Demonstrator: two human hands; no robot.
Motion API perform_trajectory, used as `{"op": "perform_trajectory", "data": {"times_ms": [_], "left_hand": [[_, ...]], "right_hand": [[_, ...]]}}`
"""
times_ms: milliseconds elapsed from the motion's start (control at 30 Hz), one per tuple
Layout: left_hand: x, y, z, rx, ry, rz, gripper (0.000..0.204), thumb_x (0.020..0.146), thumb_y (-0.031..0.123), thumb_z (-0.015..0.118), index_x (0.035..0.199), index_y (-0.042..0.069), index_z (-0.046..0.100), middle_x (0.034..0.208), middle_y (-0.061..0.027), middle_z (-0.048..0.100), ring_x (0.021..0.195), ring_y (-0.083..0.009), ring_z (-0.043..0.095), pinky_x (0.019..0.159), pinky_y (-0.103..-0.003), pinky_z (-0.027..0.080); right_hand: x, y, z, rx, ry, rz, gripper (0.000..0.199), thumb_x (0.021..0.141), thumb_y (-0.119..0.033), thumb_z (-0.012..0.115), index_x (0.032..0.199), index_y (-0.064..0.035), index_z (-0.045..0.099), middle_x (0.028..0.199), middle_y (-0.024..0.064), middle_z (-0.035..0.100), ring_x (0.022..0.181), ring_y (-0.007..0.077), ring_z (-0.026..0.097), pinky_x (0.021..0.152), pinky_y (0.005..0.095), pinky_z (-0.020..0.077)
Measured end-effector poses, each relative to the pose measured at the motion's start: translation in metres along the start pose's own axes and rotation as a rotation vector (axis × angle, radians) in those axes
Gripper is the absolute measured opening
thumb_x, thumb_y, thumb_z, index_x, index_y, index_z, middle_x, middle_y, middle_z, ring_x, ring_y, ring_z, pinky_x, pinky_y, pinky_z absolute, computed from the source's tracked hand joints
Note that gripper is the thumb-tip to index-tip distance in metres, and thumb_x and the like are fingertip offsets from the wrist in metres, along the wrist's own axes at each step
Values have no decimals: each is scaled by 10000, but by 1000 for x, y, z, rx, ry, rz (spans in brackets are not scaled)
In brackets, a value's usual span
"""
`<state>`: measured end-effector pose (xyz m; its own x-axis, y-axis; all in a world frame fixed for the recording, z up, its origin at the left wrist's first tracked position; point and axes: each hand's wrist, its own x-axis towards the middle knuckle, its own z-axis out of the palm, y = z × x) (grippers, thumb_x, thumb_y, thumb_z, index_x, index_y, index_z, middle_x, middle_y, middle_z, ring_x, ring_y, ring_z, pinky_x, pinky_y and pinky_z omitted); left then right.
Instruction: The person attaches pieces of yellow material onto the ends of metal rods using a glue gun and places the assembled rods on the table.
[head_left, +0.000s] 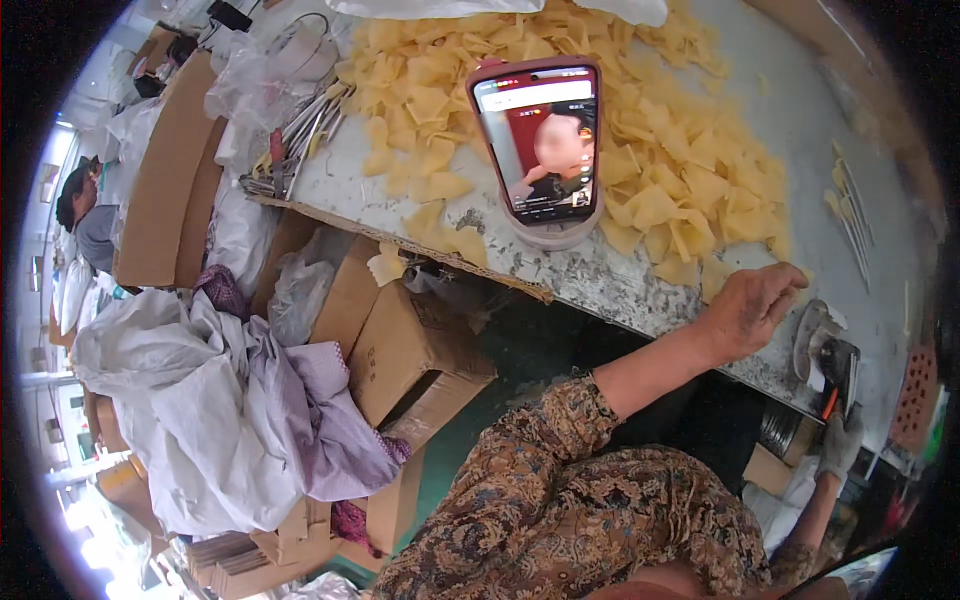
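Observation:
My bare left hand (752, 312) is over the table's front edge, fingers curled together, by the heap of thin pale-yellow pieces (690, 190). Whatever its fingertips may pinch is too small to make out. To its right, at the table edge, stands a metal hand tool (822, 355) with a rounded grey part, a dark lever and a bit of orange. My right hand (842, 445), in a light grey glove, is closed at the lower end of that lever; its fingers are partly hidden. Several thin white rods with yellowish tips (850, 215) lie beyond the tool.
A phone (540, 150) playing a video stands on a round support amid the yellow pieces. Thin rods (310, 130) are bunched at the table's left. Cardboard boxes (410, 360) and white cloth sacks (190, 400) crowd the left side. Another person (90, 215) is at far left.

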<state>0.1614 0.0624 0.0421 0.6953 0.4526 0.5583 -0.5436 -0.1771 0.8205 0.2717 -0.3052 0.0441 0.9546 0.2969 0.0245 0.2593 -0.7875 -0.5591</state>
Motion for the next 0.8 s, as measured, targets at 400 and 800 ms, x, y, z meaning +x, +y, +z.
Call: {"op": "perform_trajectory", "data": {"times_ms": [400,800], "left_hand": [[0,0,-2,-8,-63,-92,232,787,-19,564,983,19,445,747,-167,569,707,-328,609,617,-356,457],[-7,-3,8,69,-94,-126,196,810,19,551,987,14,468,750,-166,569,680,-278,609,633,-333,465]], "right_hand": [[0,-1,2,-90,31,45,277,848,-82,529,1095,44,546,934,71,589,822,152,499,728,276,416],[-14,-33,-3,-136,-8,130,310,845,-132,498,1099,39,549,921,80,614,806,141,523,719,259,414]]}}
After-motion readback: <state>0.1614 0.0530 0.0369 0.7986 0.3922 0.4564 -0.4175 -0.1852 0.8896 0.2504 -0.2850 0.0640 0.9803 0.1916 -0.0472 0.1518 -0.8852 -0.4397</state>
